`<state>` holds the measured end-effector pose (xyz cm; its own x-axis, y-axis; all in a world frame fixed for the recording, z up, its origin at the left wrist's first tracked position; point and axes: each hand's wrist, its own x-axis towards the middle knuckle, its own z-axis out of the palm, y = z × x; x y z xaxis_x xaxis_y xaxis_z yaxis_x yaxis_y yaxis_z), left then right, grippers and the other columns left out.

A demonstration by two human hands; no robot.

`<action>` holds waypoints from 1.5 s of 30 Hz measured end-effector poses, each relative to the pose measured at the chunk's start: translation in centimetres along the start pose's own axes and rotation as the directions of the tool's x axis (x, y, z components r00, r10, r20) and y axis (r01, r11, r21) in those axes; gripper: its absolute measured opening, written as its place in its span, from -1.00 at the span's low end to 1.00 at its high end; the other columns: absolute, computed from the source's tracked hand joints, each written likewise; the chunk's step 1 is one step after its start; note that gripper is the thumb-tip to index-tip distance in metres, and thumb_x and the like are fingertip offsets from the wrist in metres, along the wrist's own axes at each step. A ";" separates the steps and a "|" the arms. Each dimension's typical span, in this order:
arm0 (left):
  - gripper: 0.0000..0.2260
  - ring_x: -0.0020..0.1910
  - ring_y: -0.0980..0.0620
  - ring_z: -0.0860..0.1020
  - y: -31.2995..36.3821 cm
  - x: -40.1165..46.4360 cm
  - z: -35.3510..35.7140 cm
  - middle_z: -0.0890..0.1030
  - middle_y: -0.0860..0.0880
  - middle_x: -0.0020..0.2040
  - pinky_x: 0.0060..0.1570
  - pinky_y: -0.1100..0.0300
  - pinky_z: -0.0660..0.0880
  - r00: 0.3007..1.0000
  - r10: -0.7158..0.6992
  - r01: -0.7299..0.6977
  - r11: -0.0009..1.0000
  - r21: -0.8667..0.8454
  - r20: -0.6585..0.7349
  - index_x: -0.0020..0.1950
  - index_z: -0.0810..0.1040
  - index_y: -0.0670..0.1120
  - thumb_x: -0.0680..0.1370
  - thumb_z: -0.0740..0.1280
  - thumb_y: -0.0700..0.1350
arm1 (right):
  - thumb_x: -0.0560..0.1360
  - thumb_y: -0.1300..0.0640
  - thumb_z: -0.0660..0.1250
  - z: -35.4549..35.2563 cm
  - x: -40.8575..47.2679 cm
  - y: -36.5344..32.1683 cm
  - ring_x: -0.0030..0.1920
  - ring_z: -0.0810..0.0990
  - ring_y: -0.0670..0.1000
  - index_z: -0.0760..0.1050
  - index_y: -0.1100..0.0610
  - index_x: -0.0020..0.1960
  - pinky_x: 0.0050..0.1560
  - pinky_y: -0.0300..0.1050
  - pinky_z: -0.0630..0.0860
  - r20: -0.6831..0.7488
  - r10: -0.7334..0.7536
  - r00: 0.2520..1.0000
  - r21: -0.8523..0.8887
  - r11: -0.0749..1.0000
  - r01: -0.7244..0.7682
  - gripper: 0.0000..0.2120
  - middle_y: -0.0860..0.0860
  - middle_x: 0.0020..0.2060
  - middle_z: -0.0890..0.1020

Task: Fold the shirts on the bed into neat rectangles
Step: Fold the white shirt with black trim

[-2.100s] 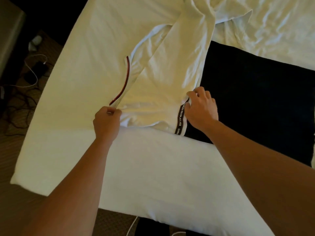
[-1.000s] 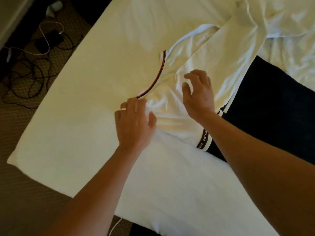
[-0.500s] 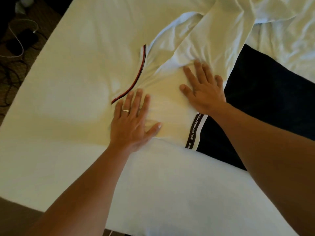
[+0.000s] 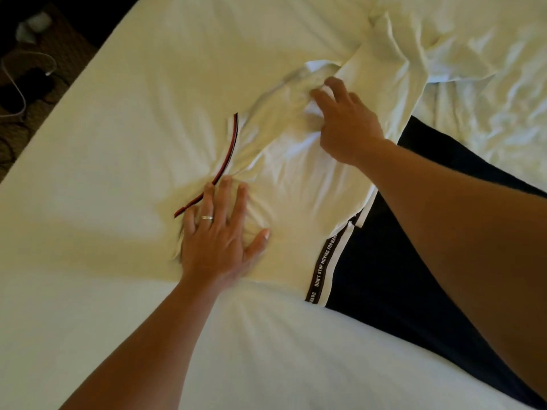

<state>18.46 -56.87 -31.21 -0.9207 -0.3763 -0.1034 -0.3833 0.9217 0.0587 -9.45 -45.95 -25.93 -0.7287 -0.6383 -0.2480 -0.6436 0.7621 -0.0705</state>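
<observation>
white shirt (image 4: 299,184) spread on the bed (image 4: 118,113), centre of view, body partly folded and creased; one long fold of it runs far-right toward the rumpled bedding (image 4: 488,93). red-and-black trim (image 4: 228,156) curves along the shirt's left edge. black band with white lettering (image 4: 324,266) marks the near right edge, reading in part "don't stop moving forward". that edge lies over a dark garment (image 4: 414,261) stretched across the right side of the bed. left hand (image 4: 220,235) flat on the near left part of the shirt, fingers straight and spread, thumb out to the right, palm pressing the cloth; fabric puckers around the fingertips. ring (image 4: 207,217) on one finger. fingertips reach the near end of the trim. right hand (image 4: 344,121) farther off, on the upper part of the shirt, fingers bent and reaching into a bunched fold; whether they pinch the cloth or only touch it, cannot tell. both forearms bare. far left, off the bed, cables (image 4: 20,84) on a dark floor and a small pale object (image 4: 34,26) beside them.
</observation>
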 end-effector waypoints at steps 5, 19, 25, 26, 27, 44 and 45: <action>-0.24 0.58 -0.22 0.17 0.0 0.0 0.6 0.07 -0.12 0.66 0.37 -0.19 0.20 1.000 -0.012 0.012 1.000 -0.005 0.009 0.66 0.11 -0.01 0.56 0.04 0.37 | 0.48 0.27 0.30 -0.7 1.8 1.2 0.23 0.43 0.28 0.39 0.14 0.40 0.10 0.19 0.50 -0.035 -0.114 0.993 -0.209 0.972 0.104 -0.52 0.20 0.35 0.37; -0.18 0.50 -0.25 0.31 0.5 -0.1 -1.1 0.27 -0.16 0.60 0.32 -0.21 0.26 0.999 -0.042 0.042 0.999 -0.015 0.001 0.62 0.18 -0.14 0.51 0.14 0.35 | 0.57 0.19 0.28 1.9 -16.9 -1.3 -0.39 0.58 0.06 0.59 0.14 -0.07 -0.07 0.07 0.55 -0.219 0.406 0.887 0.288 0.896 -0.339 -0.88 0.00 -0.34 0.63; -0.22 0.44 -0.26 0.32 3.5 0.0 -3.0 0.35 -0.19 0.49 0.25 -0.22 0.23 0.983 -0.098 0.081 0.990 -0.113 -0.154 0.54 0.26 -0.13 0.38 0.34 0.15 | 0.61 -0.08 0.22 1.6 -21.6 -3.5 -0.33 0.60 -0.01 0.58 0.08 0.05 -0.17 -0.02 0.63 0.237 0.389 0.890 0.338 0.826 -0.451 -0.73 -0.07 -0.28 0.62; -0.26 0.42 -0.25 0.33 4.4 0.1 -3.3 0.37 -0.18 0.47 0.22 -0.20 0.25 0.980 -0.033 0.014 0.995 -0.094 -0.196 0.52 0.30 -0.12 0.39 0.34 0.11 | 0.61 -0.12 0.22 0.9 -21.1 -3.3 -0.30 0.61 -0.02 0.60 0.08 0.12 -0.19 -0.07 0.62 0.209 0.402 0.891 0.390 0.801 -0.453 -0.68 -0.07 -0.25 0.63; -0.30 0.40 -0.25 0.37 5.5 0.2 -3.5 0.41 -0.18 0.45 0.19 -0.18 0.27 0.971 0.069 -0.084 0.995 -0.059 -0.229 0.50 0.34 -0.11 0.39 0.35 0.09 | 0.61 -0.12 0.23 0.1 -20.3 -2.9 -0.28 0.62 -0.02 0.60 0.08 0.17 -0.20 -0.12 0.59 0.131 0.418 0.899 0.446 0.785 -0.430 -0.66 -0.06 -0.22 0.64; -0.53 0.35 -0.25 0.47 14.4 0.1 -1.3 0.55 -0.19 0.31 0.26 -0.21 0.39 0.963 0.264 -0.251 0.953 -0.169 0.062 0.33 0.49 -0.18 0.50 0.28 0.05 | 0.52 0.15 0.23 0.3 -5.4 4.5 -0.06 0.50 0.12 0.46 0.15 -0.04 -0.16 -0.04 0.38 0.029 0.432 0.902 0.331 0.847 -0.416 -0.92 0.08 -0.02 0.51; -0.53 0.35 -0.25 0.48 14.5 0.2 -1.3 0.55 -0.19 0.30 0.26 -0.21 0.39 0.964 0.256 -0.242 0.956 -0.163 0.070 0.33 0.49 -0.17 0.50 0.27 0.05 | 0.48 0.16 0.24 0.0 -5.7 5.1 -0.16 0.50 0.09 0.45 0.16 -0.13 -0.23 -0.06 0.40 0.028 0.488 0.872 0.458 0.770 -0.445 -0.94 0.05 -0.15 0.52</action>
<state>12.67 -43.70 -29.04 -0.9807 -0.1199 -0.1541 -0.1553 0.9575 0.2431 -8.58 -38.39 -24.87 -0.9433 -0.1817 -0.2779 -0.0636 0.9204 -0.3859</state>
